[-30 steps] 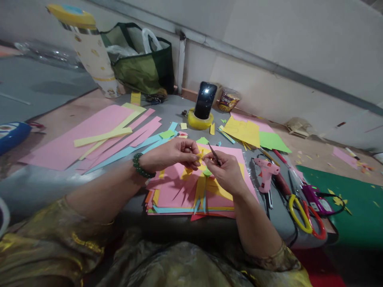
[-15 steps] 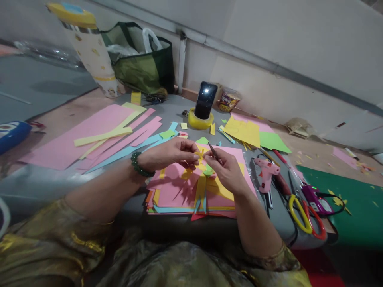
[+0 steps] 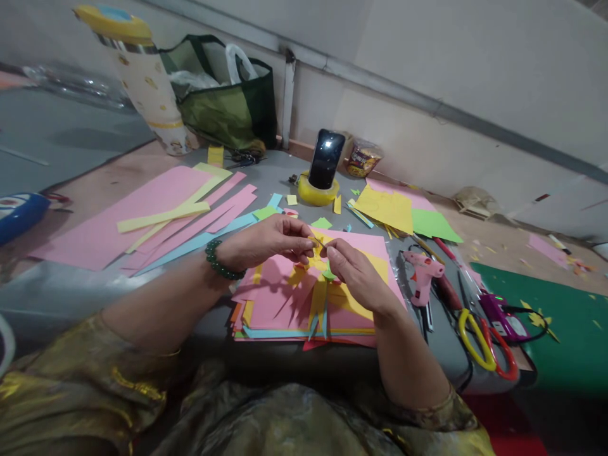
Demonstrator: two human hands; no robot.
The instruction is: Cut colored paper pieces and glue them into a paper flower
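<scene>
My left hand [image 3: 278, 242] pinches a small yellow paper piece [image 3: 315, 255] between thumb and fingertips. From the left, my right hand [image 3: 355, 271] meets it, fingers closed on a thin dark pointed tool [image 3: 321, 244] whose tip touches or nearly touches the yellow piece. Most of the tool is hidden by the fingers. Under both hands lies a stack of coloured paper [image 3: 270, 313], pink on top. A yellow paper strip [image 3: 318, 297] with pointed blue ends hangs below a small green paper piece [image 3: 328, 272] on the stack.
Right of the stack lie a pink glue gun [image 3: 425, 275], scissors [image 3: 477, 342] and a purple device [image 3: 503, 316]. A phone [image 3: 327, 158] leans on a yellow tape roll [image 3: 318, 191]. Pink sheets [image 3: 118, 221], a tumbler [image 3: 147, 88] and a green bag [image 3: 232, 101] are left.
The dark tool has swung from pointing up to pointing left at the yellow piece. My right fingers have turned with it; my left hand has shifted slightly.
</scene>
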